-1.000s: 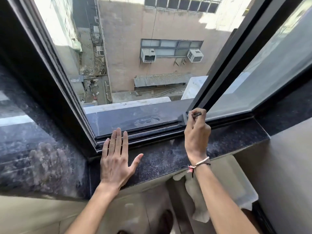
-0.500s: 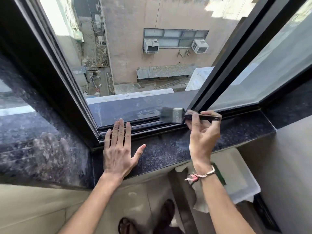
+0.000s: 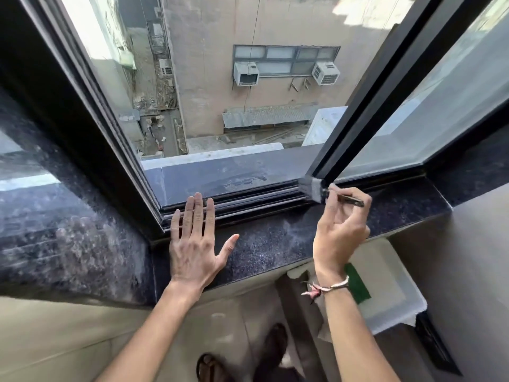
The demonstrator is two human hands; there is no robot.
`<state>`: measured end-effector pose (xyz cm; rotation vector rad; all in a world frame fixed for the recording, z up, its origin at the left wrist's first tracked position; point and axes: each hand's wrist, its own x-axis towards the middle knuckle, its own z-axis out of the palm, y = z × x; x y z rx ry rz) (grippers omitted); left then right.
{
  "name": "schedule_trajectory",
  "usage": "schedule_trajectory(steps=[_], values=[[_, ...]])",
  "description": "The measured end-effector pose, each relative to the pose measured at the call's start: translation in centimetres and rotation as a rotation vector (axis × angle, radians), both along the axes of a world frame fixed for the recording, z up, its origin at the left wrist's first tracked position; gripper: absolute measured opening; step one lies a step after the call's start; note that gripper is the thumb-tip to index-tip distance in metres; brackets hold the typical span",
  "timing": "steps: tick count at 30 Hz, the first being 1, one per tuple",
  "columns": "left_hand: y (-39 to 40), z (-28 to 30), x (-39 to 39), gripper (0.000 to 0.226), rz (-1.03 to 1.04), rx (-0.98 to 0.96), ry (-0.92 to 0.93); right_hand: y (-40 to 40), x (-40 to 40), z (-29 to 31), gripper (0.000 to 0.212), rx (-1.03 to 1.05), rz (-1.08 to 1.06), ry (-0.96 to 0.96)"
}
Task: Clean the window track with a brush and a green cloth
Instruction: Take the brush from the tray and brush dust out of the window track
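Brush (image 3: 312, 189) has swung back right since half a second ago; our right hand (image 3: 340, 230) pinches its thin handle, bristles at the sash foot on the window track (image 3: 248, 201). We judge another pass begins. Left hand (image 3: 194, 244) lies flat, fingers spread, on the speckled, dusty granite sill (image 3: 275, 244). Green cloth (image 3: 356, 283) waits below, unused.

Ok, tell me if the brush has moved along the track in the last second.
Yes. The brush swept left along the window track, then came back right to the foot of the sliding sash frame.
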<state>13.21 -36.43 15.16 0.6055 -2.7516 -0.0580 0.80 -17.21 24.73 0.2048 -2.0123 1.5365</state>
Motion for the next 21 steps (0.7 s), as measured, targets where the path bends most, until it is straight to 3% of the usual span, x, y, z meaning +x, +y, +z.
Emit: schedule_trajectory(steps=[3, 5, 8, 11, 15, 18, 21], values=[[-0.1, 0.0, 0.0, 0.094, -0.003, -0.005, 0.001, -1.8, -0.3, 0.9, 0.016, -0.071, 0.199, -0.129], [-0.1, -0.2, 0.0, 0.094, 0.002, -0.01, 0.003, -2.0, -0.8, 1.0, 0.012, 0.063, 0.109, -0.154], [0.0, -0.2, 0.0, 0.094, 0.015, 0.009, 0.011, -0.4, -1.9, 1.8, 0.011, 0.058, -0.082, -0.193], [0.0, -0.1, 0.0, 0.094, 0.017, 0.024, 0.006, 1.9, -1.5, 2.2, 0.008, 0.332, -0.057, -0.256], [0.0, -0.1, 0.0, 0.093, 0.011, 0.027, 0.008, 3.3, -0.3, 2.1, 0.036, 0.757, -0.004, -0.354], [0.0, -0.1, 0.0, 0.093, 0.004, 0.028, 0.0, 2.9, 0.9, 2.2, 0.037, 0.995, 0.002, -0.372], [0.0, -0.2, 0.0, 0.093, -0.005, 0.028, -0.003, 1.4, 2.2, 2.1, 0.034, 0.849, 0.239, -0.514]])
